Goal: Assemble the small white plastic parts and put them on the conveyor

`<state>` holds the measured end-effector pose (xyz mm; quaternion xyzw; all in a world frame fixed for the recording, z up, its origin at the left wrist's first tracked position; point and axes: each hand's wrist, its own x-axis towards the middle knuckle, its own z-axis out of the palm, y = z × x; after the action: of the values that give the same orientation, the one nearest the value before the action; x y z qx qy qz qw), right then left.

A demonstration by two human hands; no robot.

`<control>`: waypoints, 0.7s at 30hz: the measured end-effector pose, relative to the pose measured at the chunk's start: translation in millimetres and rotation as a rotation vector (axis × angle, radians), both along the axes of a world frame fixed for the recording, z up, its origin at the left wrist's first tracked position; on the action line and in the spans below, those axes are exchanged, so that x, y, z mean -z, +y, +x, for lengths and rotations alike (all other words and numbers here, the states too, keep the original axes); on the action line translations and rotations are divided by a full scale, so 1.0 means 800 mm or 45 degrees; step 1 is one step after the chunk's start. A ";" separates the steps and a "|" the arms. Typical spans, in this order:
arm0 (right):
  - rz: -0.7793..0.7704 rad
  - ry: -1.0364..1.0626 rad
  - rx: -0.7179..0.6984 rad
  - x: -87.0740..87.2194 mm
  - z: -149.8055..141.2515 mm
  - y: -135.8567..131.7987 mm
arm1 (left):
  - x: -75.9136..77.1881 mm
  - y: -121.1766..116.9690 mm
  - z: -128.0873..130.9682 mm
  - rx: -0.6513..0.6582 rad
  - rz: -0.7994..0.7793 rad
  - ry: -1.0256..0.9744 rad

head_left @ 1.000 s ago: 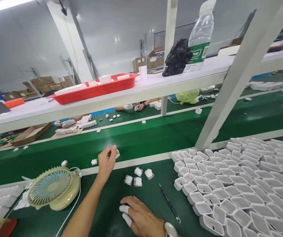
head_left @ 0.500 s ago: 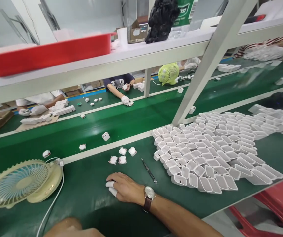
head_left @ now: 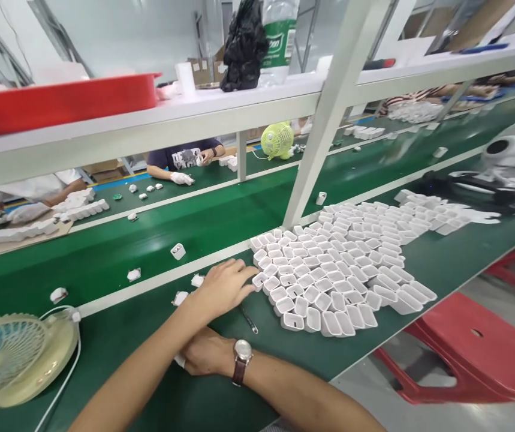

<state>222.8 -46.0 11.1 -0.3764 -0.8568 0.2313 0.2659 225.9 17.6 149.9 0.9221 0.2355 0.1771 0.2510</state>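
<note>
My left hand [head_left: 228, 285] reaches across to the right, thumb and fingers spread at the nearest white housing [head_left: 259, 281] in the block. Its fingertips are at the housing's left end; whether they grip it I cannot tell. Below the left forearm lies my right hand [head_left: 207, 353], a watch on its wrist; the forearm hides most of its fingers, and a white finger cover shows. Several small white parts lie behind the left forearm, among them one part [head_left: 198, 280] near the hand. The tweezers [head_left: 249, 320] lie between my hands and the housings, partly covered.
Many white open housings [head_left: 329, 264] stand packed on the green bench. A fan [head_left: 9, 354] with a white cord is at left. Beyond runs a green belt [head_left: 221, 210] carrying a few parts. A slanted post [head_left: 318, 120] and shelf block the upper view. Red stools [head_left: 473, 342] stand at right.
My left hand has come up from the bottom edge and crossed over my right hand to the housings. The view has shifted right. My right hand stays low on the bench.
</note>
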 end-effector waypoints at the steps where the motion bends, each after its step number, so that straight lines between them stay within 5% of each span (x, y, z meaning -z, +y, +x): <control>1: 0.050 -0.069 -0.047 0.000 0.002 0.000 | 0.015 0.011 0.004 0.043 0.035 0.092; 6: 0.190 -0.192 -0.081 0.000 0.007 -0.004 | 0.079 0.030 0.013 0.144 0.053 0.234; 12: 0.201 -0.183 -0.085 0.000 0.012 -0.006 | 0.074 0.028 0.004 0.057 0.067 0.178; 17: 0.256 -0.058 -0.053 -0.001 0.014 -0.010 | 0.058 0.032 -0.076 -0.180 -0.028 -0.092; 21: 0.229 -0.043 -0.067 -0.004 0.017 -0.013 | 0.074 0.033 -0.177 -0.554 -0.126 -0.296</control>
<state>236.6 -56.8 14.5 -0.3321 -0.8882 0.1538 0.2779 84.3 44.3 91.1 0.8097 0.4064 0.3199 0.2773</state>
